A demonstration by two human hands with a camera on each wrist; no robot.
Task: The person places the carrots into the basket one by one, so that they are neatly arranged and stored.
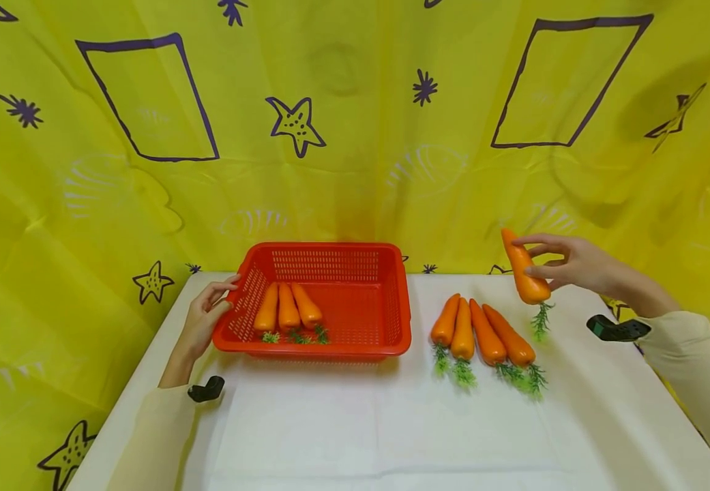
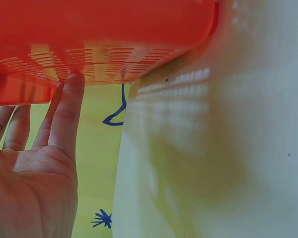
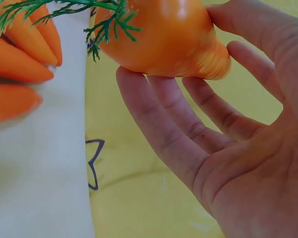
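Observation:
My right hand holds a carrot above the table's right side, pinched between thumb and fingertips. Its green leafy top hangs downward. Below and left of that hand, several carrots lie side by side on the table, leaves toward me. A red plastic basket with slotted walls stands left of them. Three carrots lie in its left part, leaves toward the near wall. My left hand is at the basket's left side, its nearly straight fingers touching the slotted wall from outside.
A white cloth covers the table. Behind and beside it hangs a yellow curtain with purple starfish and frame drawings. A dark wrist device sits on the right sleeve, another on the left.

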